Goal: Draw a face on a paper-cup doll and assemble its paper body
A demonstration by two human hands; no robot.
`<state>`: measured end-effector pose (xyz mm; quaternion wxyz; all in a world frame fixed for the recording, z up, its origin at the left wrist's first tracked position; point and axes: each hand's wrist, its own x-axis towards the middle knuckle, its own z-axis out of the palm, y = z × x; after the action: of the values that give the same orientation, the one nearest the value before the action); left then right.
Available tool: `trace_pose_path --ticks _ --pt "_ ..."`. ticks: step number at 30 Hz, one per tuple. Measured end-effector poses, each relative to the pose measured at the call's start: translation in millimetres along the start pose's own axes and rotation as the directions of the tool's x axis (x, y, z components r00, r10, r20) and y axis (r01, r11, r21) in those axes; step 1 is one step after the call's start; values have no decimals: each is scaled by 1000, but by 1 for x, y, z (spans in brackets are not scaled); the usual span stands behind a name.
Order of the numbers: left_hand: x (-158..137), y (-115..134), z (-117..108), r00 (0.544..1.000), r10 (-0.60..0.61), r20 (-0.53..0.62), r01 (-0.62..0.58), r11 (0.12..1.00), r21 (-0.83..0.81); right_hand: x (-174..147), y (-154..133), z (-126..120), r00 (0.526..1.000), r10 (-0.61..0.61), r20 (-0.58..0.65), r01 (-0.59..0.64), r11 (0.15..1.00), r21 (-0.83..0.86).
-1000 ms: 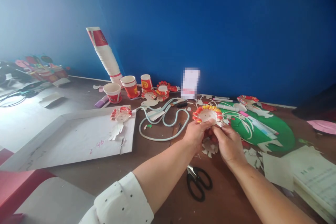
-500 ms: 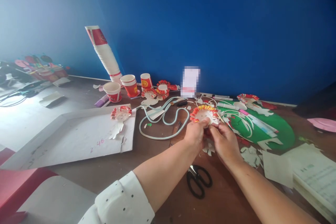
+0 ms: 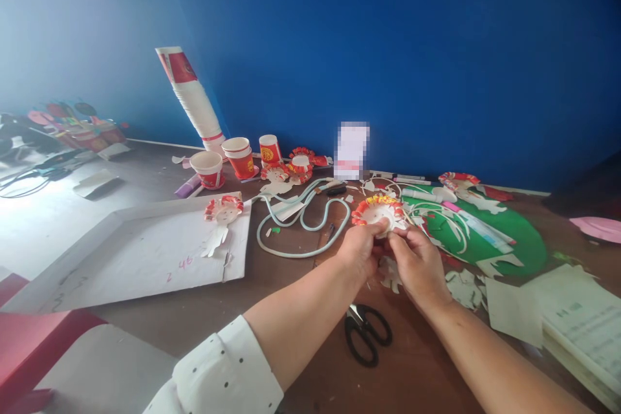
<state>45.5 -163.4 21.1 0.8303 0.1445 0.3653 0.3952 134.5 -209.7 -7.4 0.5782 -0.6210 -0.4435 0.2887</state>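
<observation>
While the left hand (image 3: pixel 361 247) pinches a cut paper cup (image 3: pixel 376 210) with a curled red-and-yellow rim, thumb laid inside it, the right hand (image 3: pixel 418 265) pinches the cup's near right edge. The cup is held over the desk (image 3: pixel 412 369), just left of a green disc (image 3: pixel 526 242) bearing markers (image 3: pixel 478 226), with black-handled scissors (image 3: pixel 365 328) lying nearer the person. To the left, a similar curled piece (image 3: pixel 226 211) rests on a white tray (image 3: pixel 140 246).

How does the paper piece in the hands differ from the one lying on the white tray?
The held piece shows yellow patches along its curled rim; the tray piece looks mainly red there. The held piece is between the left hand and right hand; the tray piece lies on the white tray. Both have white centres.
</observation>
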Motion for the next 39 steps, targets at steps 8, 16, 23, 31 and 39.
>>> trace_pose_path --ticks 8,16,23,31,39 --pt "4 -1 -5 976 126 176 -132 991 26 4 0 2 996 82 -39 -75 984 164" --pt "8 -3 -9 956 170 239 -202 972 117 6 -9 -1 996 82 -31 -77 990 115" --pt "10 -2 -11 971 161 178 -182 977 108 6 -10 -4 998 64 9 -65 998 24" --pt "11 -1 -10 977 146 158 -157 986 61 5 -18 -1 995 98 19 -97 994 -55" --pt "15 -15 -10 958 282 54 -287 950 125 2 -22 3 994 97 -55 -108 960 -259"
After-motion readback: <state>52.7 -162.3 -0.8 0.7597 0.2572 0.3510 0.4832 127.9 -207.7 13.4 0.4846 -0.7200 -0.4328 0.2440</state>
